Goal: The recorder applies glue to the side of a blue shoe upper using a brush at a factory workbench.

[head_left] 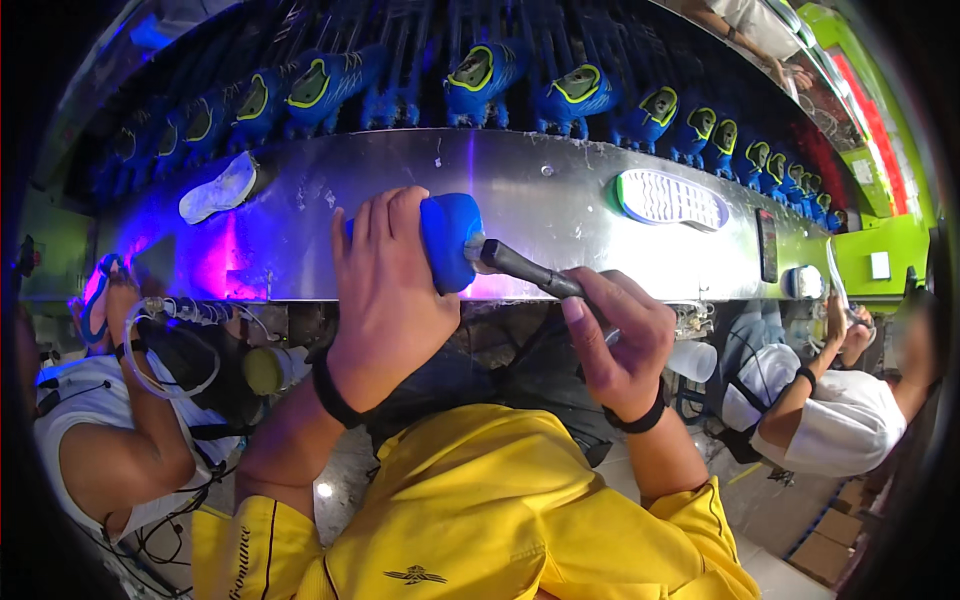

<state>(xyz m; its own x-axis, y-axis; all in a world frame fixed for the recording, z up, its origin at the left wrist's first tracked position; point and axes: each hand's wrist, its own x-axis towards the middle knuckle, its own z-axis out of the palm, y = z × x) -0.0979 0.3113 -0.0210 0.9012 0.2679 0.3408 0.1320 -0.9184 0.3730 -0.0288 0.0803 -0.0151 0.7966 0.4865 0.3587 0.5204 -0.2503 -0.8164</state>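
Over the near edge of the metal table (535, 180), a blue shoe (447, 238) is clasped by the left hand (392, 275); the right hand (632, 345) pinches a dark brush-like tool (525, 268), tip against the shoe. Beyond lie a white sole (222, 188), left, and a ridged sole (672, 200), right.

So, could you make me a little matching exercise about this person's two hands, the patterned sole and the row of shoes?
Column one
1. Left hand
2. Right hand
3. Patterned sole
4. Row of shoes

Column two
A. Lies on the metal bench, right of both hands
B. Blue, with yellow-green collars, beyond the bench
C. Grips a dark-handled tool
D. Holds a blue shoe piece

Pairs: 1-D, 2-C, 3-A, 4-B
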